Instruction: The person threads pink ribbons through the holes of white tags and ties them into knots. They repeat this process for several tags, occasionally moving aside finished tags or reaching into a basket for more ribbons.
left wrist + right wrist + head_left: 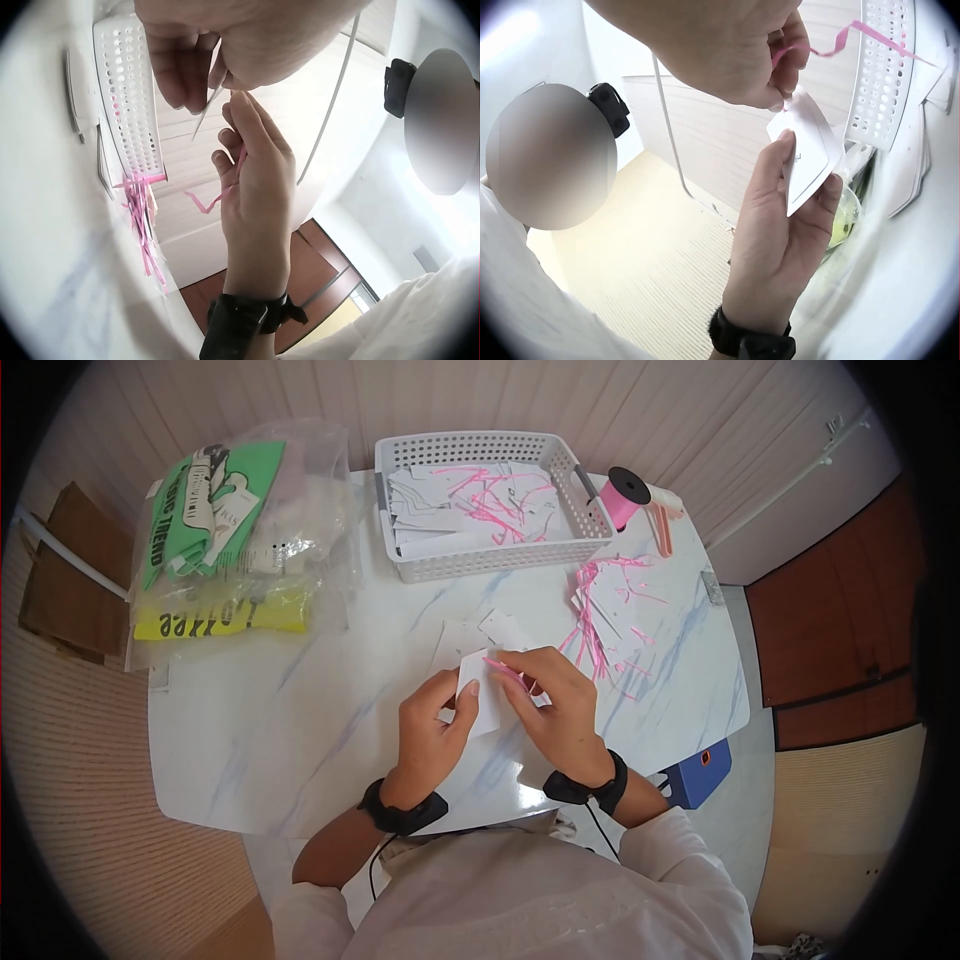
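Observation:
Between thumb and fingers, my left hand (pixel 430 725) holds a small white card (pixel 806 154) upright above the table, a little print showing on its face. My right hand (pixel 560 705) pinches a thin pink ribbon (pixel 842 42) at the card's upper end, and the ribbon's loose length trails from the fingers. Loose white cards (pixel 458 640) lie on the table just beyond the hands. To the right, a pile of white cards with pink ribbons (pixel 600 615) spreads out near the basket.
A white perforated basket (pixel 480 567) of cards and pink ribbons stands at the back. Beside it are a pink ribbon spool (pixel 622 505) and a salmon-coloured long object (pixel 661 532). Clear plastic bags (pixel 315 520) with green and yellow contents occupy the left. The marble-patterned table (pixel 250 740) has rounded corners.

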Tool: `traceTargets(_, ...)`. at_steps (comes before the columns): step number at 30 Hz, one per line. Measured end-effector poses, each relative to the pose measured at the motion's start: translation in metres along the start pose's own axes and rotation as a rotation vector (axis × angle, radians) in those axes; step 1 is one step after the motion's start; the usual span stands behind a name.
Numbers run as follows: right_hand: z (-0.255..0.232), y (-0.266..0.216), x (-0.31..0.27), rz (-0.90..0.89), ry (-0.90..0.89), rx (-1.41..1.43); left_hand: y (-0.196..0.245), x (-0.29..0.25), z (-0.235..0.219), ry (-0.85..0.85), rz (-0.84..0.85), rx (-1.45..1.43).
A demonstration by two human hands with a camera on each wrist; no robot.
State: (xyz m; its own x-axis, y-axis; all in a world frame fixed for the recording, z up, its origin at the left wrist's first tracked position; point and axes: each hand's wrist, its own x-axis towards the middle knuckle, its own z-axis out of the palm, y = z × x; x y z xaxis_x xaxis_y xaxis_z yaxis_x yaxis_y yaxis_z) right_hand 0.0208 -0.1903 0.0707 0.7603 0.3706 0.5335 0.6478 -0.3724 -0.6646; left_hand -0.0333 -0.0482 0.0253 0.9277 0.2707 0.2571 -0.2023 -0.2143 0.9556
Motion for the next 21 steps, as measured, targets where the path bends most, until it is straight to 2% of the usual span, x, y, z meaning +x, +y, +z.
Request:
traceTargets(3,-0.001,0.004,-0.003,0.026,0.005,0.031,0.003,-0.001,-0.001,-0.044,-0.035,0.037)
traceTargets(5,-0.002,0.005,-0.003,0.028,-0.004,0.036,0.007,0.001,0.003,0.019,0.043,0.016)
traceTargets(16,0.008,0.007,-0.002,-0.007,0.040,-0.017,0.010,0.002,0.002,-0.016,0.092,0.074)
traceTargets(20,0.004,0.005,-0.001,-0.024,-0.010,0.032,0.011,0.002,-0.001,-0.027,0.116,0.081)
traceTargets(21,-0.002,0.000,0.001,0.029,-0.006,0.057,0.010,0.002,-0.002,-0.027,0.115,0.081)
